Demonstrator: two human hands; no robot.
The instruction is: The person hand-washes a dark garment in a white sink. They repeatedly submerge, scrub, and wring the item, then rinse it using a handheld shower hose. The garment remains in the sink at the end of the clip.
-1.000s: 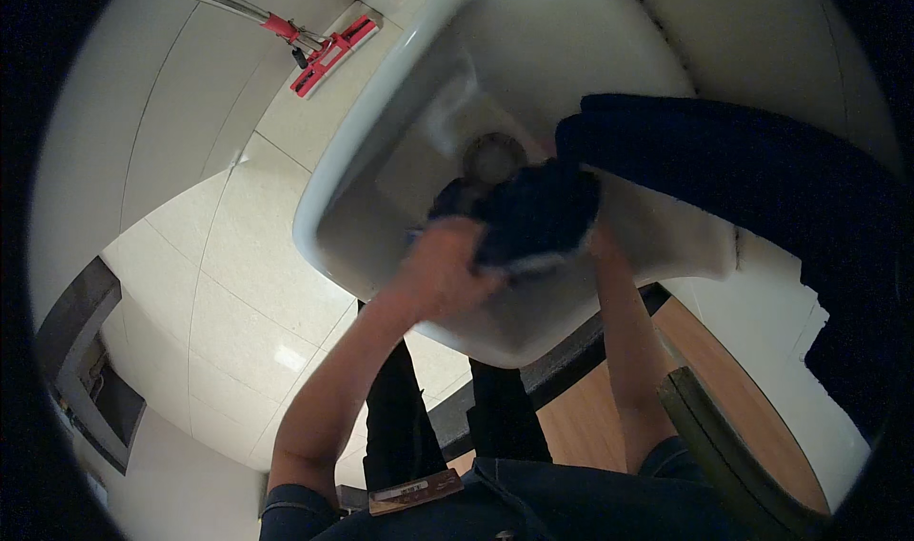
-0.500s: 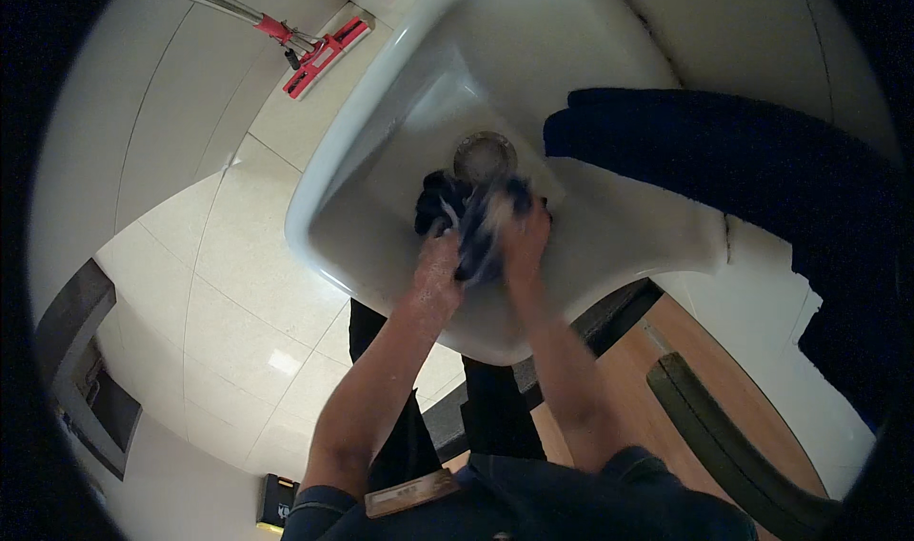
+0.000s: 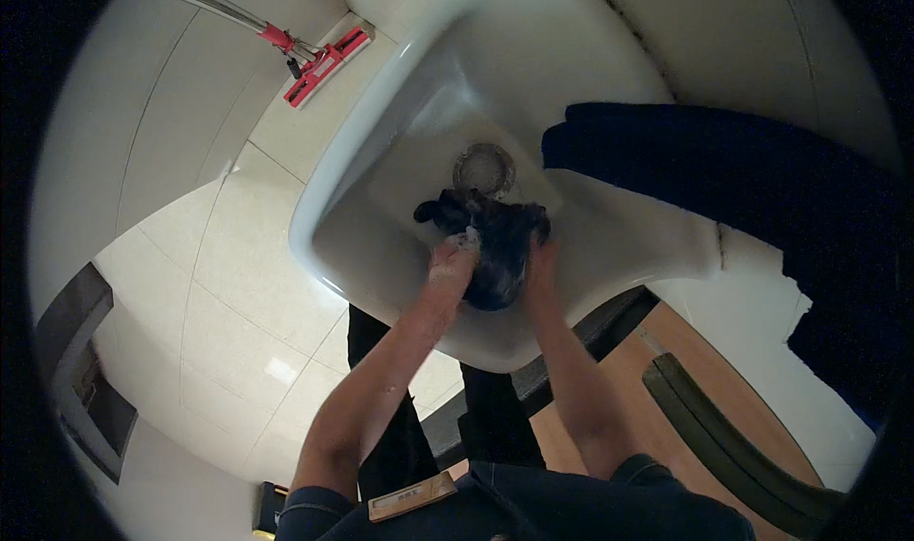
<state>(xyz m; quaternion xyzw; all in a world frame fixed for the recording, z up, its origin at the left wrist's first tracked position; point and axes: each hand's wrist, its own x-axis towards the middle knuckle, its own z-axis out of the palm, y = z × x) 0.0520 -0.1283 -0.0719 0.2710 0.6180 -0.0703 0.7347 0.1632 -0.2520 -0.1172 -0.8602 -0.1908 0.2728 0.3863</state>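
- The dark blue cloth (image 3: 502,255) is down in the sink, right between your two hands, in front of your tummy.
- It is all bunched up. Its longer way seems to run from near the drain (image 3: 485,168) back toward you, and a small dark lump sticks out at its far left.
- Your left hand (image 3: 451,263) is curled around the left side of the cloth, with white suds (image 3: 466,239) on it.
- Your right hand (image 3: 542,255) is narrow and looks to be holding the right edge. Some of its fingers are hidden, so you can't tell how tight.
- Both hands touch the cloth, so neither one is nearer.
- The white sink (image 3: 303,219) has the cloth, the suds and the round drain in it. The drain is just past the cloth, away from you.
- A big navy cloth (image 3: 705,150) pokes over the sink's right part, well apart from your right hand.
- A red mop (image 3: 328,65) is outside the sink, on the far left.
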